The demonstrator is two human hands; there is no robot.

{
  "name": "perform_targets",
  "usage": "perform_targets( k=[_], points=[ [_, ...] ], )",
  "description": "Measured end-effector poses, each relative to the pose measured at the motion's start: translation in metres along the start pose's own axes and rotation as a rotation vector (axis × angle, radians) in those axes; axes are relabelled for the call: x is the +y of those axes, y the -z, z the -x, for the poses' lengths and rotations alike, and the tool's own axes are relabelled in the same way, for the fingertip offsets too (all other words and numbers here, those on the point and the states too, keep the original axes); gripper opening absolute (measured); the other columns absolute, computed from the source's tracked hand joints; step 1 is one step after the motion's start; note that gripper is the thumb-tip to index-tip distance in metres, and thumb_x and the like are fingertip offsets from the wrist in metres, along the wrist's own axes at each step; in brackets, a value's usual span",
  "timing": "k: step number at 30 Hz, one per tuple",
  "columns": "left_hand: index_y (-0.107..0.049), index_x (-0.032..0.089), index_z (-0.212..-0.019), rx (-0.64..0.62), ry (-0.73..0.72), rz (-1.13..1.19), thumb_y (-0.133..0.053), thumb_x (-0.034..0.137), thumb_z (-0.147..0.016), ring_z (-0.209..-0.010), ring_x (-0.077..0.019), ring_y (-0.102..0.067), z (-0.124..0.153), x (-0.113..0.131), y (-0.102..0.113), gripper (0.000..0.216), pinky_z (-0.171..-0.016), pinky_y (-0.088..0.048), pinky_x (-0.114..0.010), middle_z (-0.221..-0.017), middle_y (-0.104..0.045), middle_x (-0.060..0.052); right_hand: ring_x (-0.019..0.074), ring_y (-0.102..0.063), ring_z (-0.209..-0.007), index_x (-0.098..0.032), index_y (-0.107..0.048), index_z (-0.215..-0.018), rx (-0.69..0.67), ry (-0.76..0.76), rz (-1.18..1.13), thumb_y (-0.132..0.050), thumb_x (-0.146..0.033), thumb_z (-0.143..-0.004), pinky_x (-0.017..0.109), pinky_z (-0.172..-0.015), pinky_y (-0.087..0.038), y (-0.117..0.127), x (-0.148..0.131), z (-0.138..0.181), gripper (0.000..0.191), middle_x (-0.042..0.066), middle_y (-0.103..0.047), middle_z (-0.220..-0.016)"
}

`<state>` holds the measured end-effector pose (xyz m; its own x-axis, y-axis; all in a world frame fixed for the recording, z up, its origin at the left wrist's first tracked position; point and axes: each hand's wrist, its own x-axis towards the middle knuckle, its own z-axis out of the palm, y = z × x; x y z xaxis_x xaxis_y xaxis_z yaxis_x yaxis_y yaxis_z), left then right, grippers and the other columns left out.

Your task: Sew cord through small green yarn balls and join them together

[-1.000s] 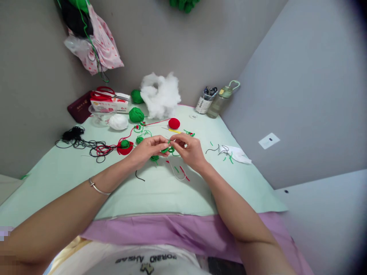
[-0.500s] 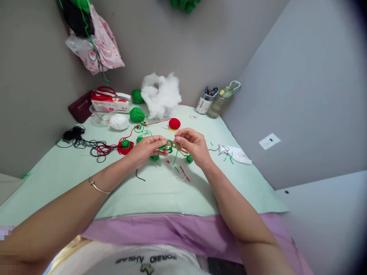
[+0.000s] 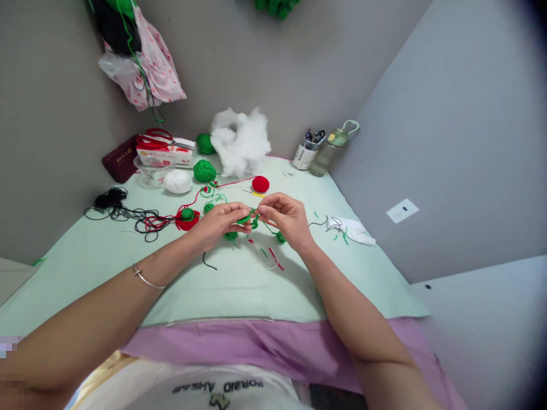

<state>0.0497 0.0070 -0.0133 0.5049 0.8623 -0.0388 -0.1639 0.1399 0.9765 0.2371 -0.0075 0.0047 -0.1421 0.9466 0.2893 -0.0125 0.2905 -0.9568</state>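
My left hand [image 3: 224, 222] is closed, thumb and fingers pinching a small green crocheted piece [image 3: 255, 221] above the table. My right hand [image 3: 287, 219] is closed in a pinch at the piece's right edge, gripping green yarn there; its fingertips meet the work. An orange item [image 3: 270, 224] shows partly under the right hand, too covered to identify. Green yarn runs beneath that hand toward a small green ball [image 3: 281, 237]. Below the left fingers sits another small green piece [image 3: 231, 235], and a white cord loop [image 3: 270, 266] lies below the hands.
Behind the hands are a red ball [image 3: 260, 184], white stuffing [image 3: 241, 142], green yarn [image 3: 204, 170] and white yarn [image 3: 177, 181]. Tangled black yarn [image 3: 128, 208] lies left. Red-handled scissors [image 3: 160, 136] rest on a box. A pen cup [image 3: 304, 155] and bottle [image 3: 329, 152] stand back right.
My right hand has moved slightly left, its fingertips now against the green crocheted piece. The loose loop and hanging strand between the hands no longer show. The left hand has barely moved.
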Motion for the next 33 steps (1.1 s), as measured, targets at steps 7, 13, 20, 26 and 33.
perform_targets(
  k=[7, 13, 20, 26, 33],
  points=[
    [-0.068, 0.017, -0.081, -0.007, -0.007, 0.009, -0.073, 0.045, -0.08, -0.078, -0.0166, -0.062, -0.001, -0.001, 0.0, 0.028, -0.085, -0.054, -0.037, -0.085, -0.064, -0.003, 0.0142, -0.067, -0.069, -0.021, -0.065, -0.078, -0.002, 0.008, 0.003, -0.077, -0.035, -0.076, 0.03, -0.07, -0.059, -0.001, 0.002, 0.0, 0.018, 0.0, -0.069, -0.074],
    [-0.068, 0.018, -0.08, -0.011, -0.01, 0.009, -0.073, 0.044, -0.08, -0.077, -0.0163, -0.062, 0.001, 0.001, -0.001, 0.027, -0.085, -0.054, -0.038, -0.085, -0.065, -0.003, 0.0131, -0.064, -0.067, -0.021, -0.066, -0.078, 0.006, 0.024, 0.052, -0.075, -0.032, -0.078, 0.028, -0.067, -0.056, 0.0, 0.004, 0.001, 0.015, 0.0, -0.069, -0.074],
    [-0.066, 0.017, -0.08, 0.009, -0.018, 0.021, -0.073, 0.047, -0.08, -0.077, -0.0161, -0.061, -0.001, -0.002, 0.0, 0.031, -0.084, -0.054, -0.036, -0.082, -0.063, -0.003, 0.0129, -0.06, -0.071, -0.02, -0.07, -0.077, 0.027, 0.125, 0.186, -0.074, -0.03, -0.081, 0.026, -0.063, -0.05, -0.001, 0.007, 0.003, 0.012, 0.002, -0.065, -0.082],
    [-0.066, 0.016, -0.08, 0.012, -0.014, 0.069, -0.077, 0.042, -0.078, -0.075, -0.0139, -0.061, -0.003, -0.001, 0.004, 0.028, -0.081, -0.054, -0.032, -0.076, -0.06, 0.0, 0.0127, -0.059, -0.071, -0.019, -0.069, -0.078, 0.009, 0.186, 0.247, -0.072, -0.033, -0.084, 0.027, -0.064, -0.047, -0.004, 0.011, 0.002, 0.016, 0.002, -0.065, -0.08],
    [-0.064, 0.016, -0.076, 0.06, -0.041, 0.074, -0.079, 0.038, -0.076, -0.072, -0.0126, -0.06, -0.002, 0.004, 0.006, 0.027, -0.078, -0.053, -0.03, -0.075, -0.059, 0.002, 0.0127, -0.052, -0.067, -0.019, -0.063, -0.074, 0.005, 0.273, 0.459, -0.063, -0.029, -0.091, 0.028, -0.064, -0.042, -0.002, 0.009, 0.004, 0.02, 0.001, -0.059, -0.074]
  ],
)
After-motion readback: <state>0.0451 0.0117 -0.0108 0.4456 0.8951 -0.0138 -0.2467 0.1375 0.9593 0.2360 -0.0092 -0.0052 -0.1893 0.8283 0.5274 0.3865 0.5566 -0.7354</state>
